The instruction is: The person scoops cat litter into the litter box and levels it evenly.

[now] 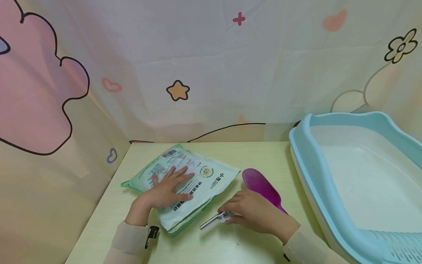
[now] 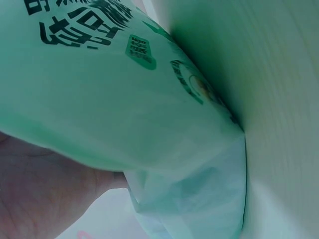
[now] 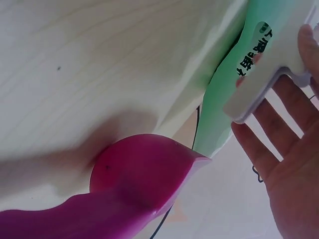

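My left hand (image 1: 169, 190) lies with spread fingers on a pale green and white printed bag (image 1: 204, 183), which looks like cat litter. In the left wrist view the bag's green side (image 2: 124, 109) hides most of that hand. Near the bag's front right edge, my right hand (image 1: 254, 211) grips a small tool (image 1: 214, 220) with a silver bar. The right wrist view shows its long white body (image 3: 271, 64) between thumb and fingers; its exact kind is unclear. A purple scoop (image 1: 262, 185) lies on the table, partly behind the right hand.
To the right stands a large litter box with a light blue rim (image 1: 316, 157) and a slotted front part. The pale wooden table (image 1: 108, 220) meets a cloth backdrop (image 1: 211, 73) printed with hearts and stars.
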`<state>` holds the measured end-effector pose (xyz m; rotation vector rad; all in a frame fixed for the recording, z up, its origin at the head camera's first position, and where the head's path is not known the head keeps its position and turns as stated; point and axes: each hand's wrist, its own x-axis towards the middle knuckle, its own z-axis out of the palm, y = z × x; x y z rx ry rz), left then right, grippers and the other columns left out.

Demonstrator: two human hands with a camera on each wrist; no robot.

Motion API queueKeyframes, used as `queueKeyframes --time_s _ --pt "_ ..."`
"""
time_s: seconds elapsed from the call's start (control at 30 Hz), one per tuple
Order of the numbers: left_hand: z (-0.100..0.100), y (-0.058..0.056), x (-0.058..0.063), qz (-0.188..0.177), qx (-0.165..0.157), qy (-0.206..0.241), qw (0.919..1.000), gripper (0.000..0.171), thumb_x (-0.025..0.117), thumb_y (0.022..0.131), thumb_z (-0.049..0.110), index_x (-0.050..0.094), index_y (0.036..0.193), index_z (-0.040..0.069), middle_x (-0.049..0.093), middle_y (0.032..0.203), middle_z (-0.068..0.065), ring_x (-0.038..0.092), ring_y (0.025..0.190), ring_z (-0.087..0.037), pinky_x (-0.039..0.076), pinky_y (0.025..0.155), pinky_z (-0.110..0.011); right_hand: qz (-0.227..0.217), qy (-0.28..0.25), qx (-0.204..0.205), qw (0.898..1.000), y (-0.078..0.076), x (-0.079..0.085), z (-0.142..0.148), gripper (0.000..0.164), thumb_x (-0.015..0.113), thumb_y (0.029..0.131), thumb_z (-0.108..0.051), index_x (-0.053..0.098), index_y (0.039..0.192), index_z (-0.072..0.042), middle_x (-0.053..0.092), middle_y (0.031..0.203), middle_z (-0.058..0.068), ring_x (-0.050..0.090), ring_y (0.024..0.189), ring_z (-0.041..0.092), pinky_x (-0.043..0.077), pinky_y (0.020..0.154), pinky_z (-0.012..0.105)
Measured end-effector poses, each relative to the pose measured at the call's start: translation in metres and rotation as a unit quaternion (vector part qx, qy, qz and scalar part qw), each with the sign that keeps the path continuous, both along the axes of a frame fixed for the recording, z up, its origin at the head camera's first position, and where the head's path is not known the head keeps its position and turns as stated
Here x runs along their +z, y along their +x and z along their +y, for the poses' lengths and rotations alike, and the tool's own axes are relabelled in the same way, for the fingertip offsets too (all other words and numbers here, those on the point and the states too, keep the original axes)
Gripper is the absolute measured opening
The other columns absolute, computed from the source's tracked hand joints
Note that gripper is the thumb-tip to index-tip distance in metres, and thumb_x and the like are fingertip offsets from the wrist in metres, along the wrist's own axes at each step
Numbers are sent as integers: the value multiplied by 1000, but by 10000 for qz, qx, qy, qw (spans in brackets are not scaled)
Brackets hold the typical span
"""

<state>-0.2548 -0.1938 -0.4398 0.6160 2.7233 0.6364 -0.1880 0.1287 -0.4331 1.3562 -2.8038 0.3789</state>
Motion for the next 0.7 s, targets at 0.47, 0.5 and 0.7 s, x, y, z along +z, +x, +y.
queueKeyframes --time_s 0.47,0.5,0.7 --pt "0 0 0 -25 19 23 10000 78 70 91 60 39 159 36 15 175 3 -4 162 -39 -17 106 -85 -380 323 26 9988 4 -5 -2 34 77 92 -40 74 125 -33 74 117 -18 65 111 10 51 96 34" --pt "0 0 0 -25 19 24 10000 78 70 91 60 39 159 36 14 175 3 -4 162 -39 -17 106 -85 -383 327 38 9987 4 -6 -2 34 77 92 -40 74 125 -34 74 117 -18 64 110 9 51 95 33" --pt "0 0 0 -12 31 26 10000 78 70 91 60 40 159 37 15 175 3 -5 162 -39 -17 106 -85 -459 340 51 9984 6 -6 -2 35 79 90 -39 74 125 -37 74 116 -18 61 106 8 50 93 29"
